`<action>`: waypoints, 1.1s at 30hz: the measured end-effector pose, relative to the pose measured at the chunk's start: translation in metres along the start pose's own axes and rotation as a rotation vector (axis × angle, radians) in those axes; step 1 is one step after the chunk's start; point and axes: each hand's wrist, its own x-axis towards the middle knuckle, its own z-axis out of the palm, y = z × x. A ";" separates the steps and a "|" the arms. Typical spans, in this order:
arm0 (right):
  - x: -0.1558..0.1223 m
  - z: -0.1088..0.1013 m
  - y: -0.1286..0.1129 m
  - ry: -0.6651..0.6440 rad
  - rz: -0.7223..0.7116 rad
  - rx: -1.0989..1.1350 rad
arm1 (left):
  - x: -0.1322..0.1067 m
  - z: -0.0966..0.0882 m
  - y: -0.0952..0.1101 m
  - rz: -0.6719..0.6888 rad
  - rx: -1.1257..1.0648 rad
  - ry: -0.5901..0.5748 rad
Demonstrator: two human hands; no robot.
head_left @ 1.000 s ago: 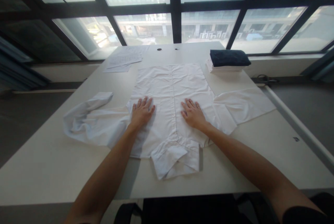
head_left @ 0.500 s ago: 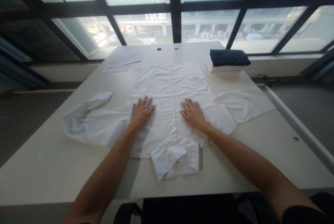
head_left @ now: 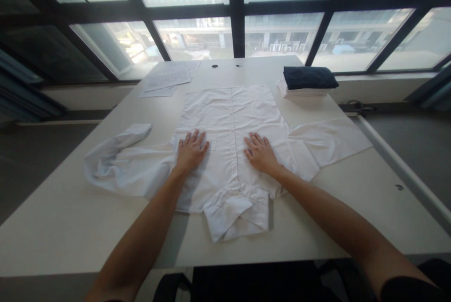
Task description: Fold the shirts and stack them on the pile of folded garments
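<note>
A white button-up shirt (head_left: 221, 166) lies spread front side up, its collar (head_left: 239, 220) toward me and its hem toward the window. Both sleeves stretch out sideways; the left-hand one is bunched and curled, the right-hand one lies flatter with a fold near the shoulder. My left hand (head_left: 192, 151) rests flat on the left half of the shirt, beside the chest pocket, fingers spread. On the other side of the button placket, my right hand (head_left: 260, 152) also lies flat with its fingers apart. Neither hand grips the cloth.
The shirt is on a white table (head_left: 116, 236). Paper sheets (head_left: 167, 78) lie at the back left. A folded dark garment (head_left: 310, 78) tops a stack of folded white cloth (head_left: 306, 92) at the back right. A black chair (head_left: 253, 283) stands at the near edge; windows rise beyond.
</note>
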 end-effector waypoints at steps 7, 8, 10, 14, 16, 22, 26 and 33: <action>0.013 -0.002 0.034 -0.042 0.060 -0.024 | -0.001 -0.001 0.001 0.001 -0.003 0.004; 0.015 -0.003 0.044 -0.029 0.098 -0.039 | -0.001 -0.001 0.001 -0.001 0.000 0.003; 0.020 -0.006 0.062 0.014 0.178 -0.071 | -0.001 -0.002 0.001 -0.003 0.001 0.003; 0.023 -0.008 0.081 0.094 0.253 -0.097 | -0.001 0.000 0.001 -0.003 -0.002 0.002; 0.023 -0.007 0.081 0.109 0.253 -0.091 | -0.001 0.000 0.000 -0.003 -0.003 0.001; 0.022 -0.007 0.077 0.109 0.253 -0.102 | -0.001 -0.001 0.002 -0.001 -0.004 0.003; 0.022 -0.008 0.077 0.109 0.255 -0.091 | -0.002 -0.002 0.000 0.004 0.001 0.006; 0.023 -0.009 0.074 0.132 0.271 -0.043 | -0.007 -0.018 0.032 0.115 -0.078 0.044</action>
